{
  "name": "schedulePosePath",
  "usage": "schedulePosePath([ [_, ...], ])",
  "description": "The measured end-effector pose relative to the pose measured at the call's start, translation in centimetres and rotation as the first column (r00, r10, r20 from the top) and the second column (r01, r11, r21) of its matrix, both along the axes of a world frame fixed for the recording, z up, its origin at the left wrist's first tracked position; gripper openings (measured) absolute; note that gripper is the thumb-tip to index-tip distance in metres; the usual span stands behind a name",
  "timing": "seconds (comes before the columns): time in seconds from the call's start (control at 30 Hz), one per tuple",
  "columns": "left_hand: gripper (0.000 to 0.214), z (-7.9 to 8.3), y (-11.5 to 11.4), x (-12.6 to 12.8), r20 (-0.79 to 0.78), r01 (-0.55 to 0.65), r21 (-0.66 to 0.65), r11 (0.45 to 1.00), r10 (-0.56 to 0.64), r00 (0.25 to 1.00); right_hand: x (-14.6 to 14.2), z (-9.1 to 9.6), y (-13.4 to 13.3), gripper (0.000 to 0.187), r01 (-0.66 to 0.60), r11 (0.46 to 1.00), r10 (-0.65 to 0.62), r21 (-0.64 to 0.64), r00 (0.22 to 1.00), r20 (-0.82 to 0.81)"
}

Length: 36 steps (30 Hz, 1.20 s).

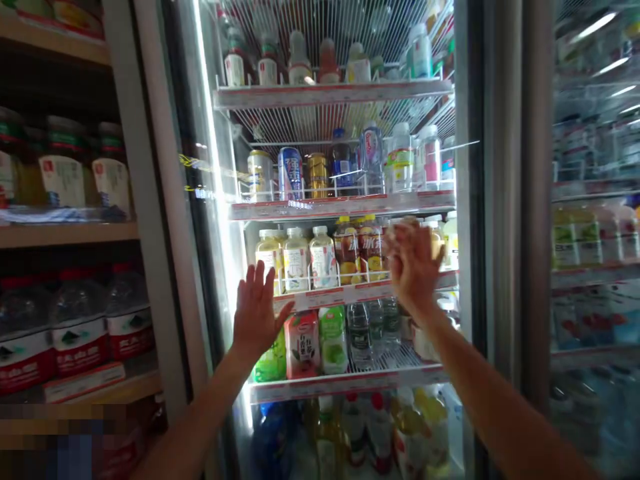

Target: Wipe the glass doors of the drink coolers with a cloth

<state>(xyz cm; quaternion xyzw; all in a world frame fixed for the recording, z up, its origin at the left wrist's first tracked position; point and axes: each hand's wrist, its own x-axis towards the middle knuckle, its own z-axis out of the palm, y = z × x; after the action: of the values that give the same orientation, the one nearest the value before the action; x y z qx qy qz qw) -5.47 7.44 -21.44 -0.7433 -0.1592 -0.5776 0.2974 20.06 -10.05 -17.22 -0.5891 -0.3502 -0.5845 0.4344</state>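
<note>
My left hand (256,313) is raised flat with its fingers and thumb spread, in front of the left side of a lit drinks fridge. Behind its fingertips stand white-capped bottles (296,261) on a wire-fronted shelf. Below them are a red drink bottle (302,343) and a green one (333,340). My right hand (414,270) is lifted before the same shelf farther right, fingers apart and slightly blurred. Brown tea bottles with yellow caps (370,248) are just left of it. Neither hand holds anything visible. Whether either hand touches glass, I cannot tell.
Cans (290,175) and bottles line the shelf above, and more bottles (327,440) stand at the bottom. A metal door frame (515,200) borders the fridge on the right. To the left, wooden shelves (70,233) carry jars and red-labelled bottles (75,333).
</note>
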Motion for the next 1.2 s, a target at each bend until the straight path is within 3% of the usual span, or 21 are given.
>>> schedulePosePath([
  [0.1,0.073,-0.1,-0.6,1.2,0.065,0.012,-0.038,0.999,-0.009,0.998,5.4,-0.6,-3.2,0.049,0.069,0.975,-0.022,0.210,0.976,-0.216],
  [0.17,0.070,-0.2,-1.0,1.8,0.111,0.030,-0.056,0.998,-0.024,0.994,4.4,-1.4,-2.5,0.052,0.034,0.975,0.008,0.218,0.982,-0.191],
  [0.2,0.069,-0.2,-1.1,2.0,0.128,0.040,-0.068,0.997,-0.031,0.991,2.7,-1.9,-1.4,0.053,-0.006,0.986,0.026,0.167,0.993,-0.116],
  [0.3,0.067,-0.5,-1.3,2.0,0.153,0.055,-0.109,0.992,-0.038,0.987,-3.8,-3.4,2.3,0.053,-0.092,0.983,0.117,-0.161,0.981,0.154],
  [0.37,0.065,-0.7,-1.4,1.7,0.142,0.052,-0.125,0.991,-0.034,0.989,-5.5,-3.9,3.0,0.050,-0.092,0.955,0.162,-0.280,0.958,0.236],
  [0.4,0.064,-0.9,-1.4,1.5,0.132,0.048,-0.126,0.991,-0.031,0.991,-5.1,-4.0,2.6,0.048,-0.090,0.959,0.156,-0.269,0.959,0.236],
  [0.5,0.061,-1.4,-1.5,1.7,0.136,0.042,-0.127,0.991,-0.025,0.990,-0.2,-3.9,0.2,0.046,-0.059,0.998,0.058,0.015,0.996,0.061],
  [0.6,0.061,-1.6,-1.6,2.4,0.196,0.047,-0.129,0.991,-0.021,0.980,2.4,-3.7,-0.7,0.051,0.000,0.977,0.034,0.215,0.987,-0.155],
  [0.67,0.062,-1.7,-1.6,2.8,0.217,0.062,-0.133,0.989,-0.032,0.976,0.6,-4.0,0.1,0.051,-0.045,0.991,0.056,0.127,0.995,-0.087],
  [0.77,0.061,-1.7,-1.4,2.8,0.221,0.086,-0.139,0.987,-0.054,0.974,-3.2,-4.7,1.7,0.049,-0.105,0.980,0.130,-0.168,0.980,0.148],
  [0.83,0.061,-1.8,-1.4,2.7,0.219,0.081,-0.123,0.989,-0.053,0.974,-3.2,-5.0,1.5,0.048,-0.085,0.970,0.128,-0.226,0.975,0.183],
  [0.9,0.061,-1.8,-1.4,2.7,0.219,0.063,-0.099,0.993,-0.041,0.975,-0.8,-5.1,0.4,0.048,-0.053,0.992,0.064,-0.113,0.993,0.103],
  [0.97,0.061,-1.8,-1.4,2.8,0.226,0.050,-0.089,0.995,-0.028,0.974,1.7,-5.0,-0.6,0.050,-0.012,0.997,0.016,0.080,0.999,-0.050],
  [1.03,0.062,-1.8,-1.5,2.8,0.234,0.049,-0.091,0.995,-0.027,0.972,2.2,-5.1,-0.7,0.052,0.003,0.982,0.020,0.189,0.993,-0.119],
  [1.1,0.061,-1.9,-1.4,2.8,0.234,0.051,-0.095,0.994,-0.028,0.972,0.5,-5.6,0.0,0.053,-0.045,0.995,0.047,0.085,0.999,-0.028],
  [1.2,0.062,-1.9,-1.2,2.6,0.222,0.050,-0.071,0.996,-0.033,0.975,-1.8,-6.8,0.5,0.052,-0.080,0.973,0.117,-0.215,0.979,0.165],
])
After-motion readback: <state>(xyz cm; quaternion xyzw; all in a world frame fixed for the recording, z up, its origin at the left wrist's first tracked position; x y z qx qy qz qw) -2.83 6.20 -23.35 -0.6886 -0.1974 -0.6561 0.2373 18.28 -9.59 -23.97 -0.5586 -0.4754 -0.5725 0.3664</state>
